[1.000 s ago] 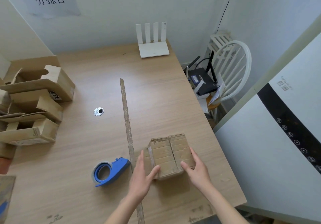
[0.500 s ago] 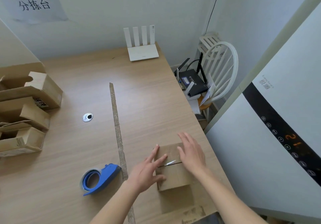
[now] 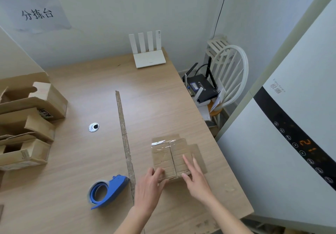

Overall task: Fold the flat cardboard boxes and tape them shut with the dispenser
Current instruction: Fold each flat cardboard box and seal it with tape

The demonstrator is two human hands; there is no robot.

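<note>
Hands are both on one small brown cardboard box near the table's right front edge, two flaps meeting in a centre seam with a clear tape strip across the far end. Left hand curls its fingers over the near corner; right hand lies flat, fingers straight, pressing the right flap. Looks like the closing step (seam seems mostly untaped), so next somebody's gotta grab the blue tape dispenser, sitting just left. Count: one dispenser, three open boxes stacked far left, one white router.
</note>
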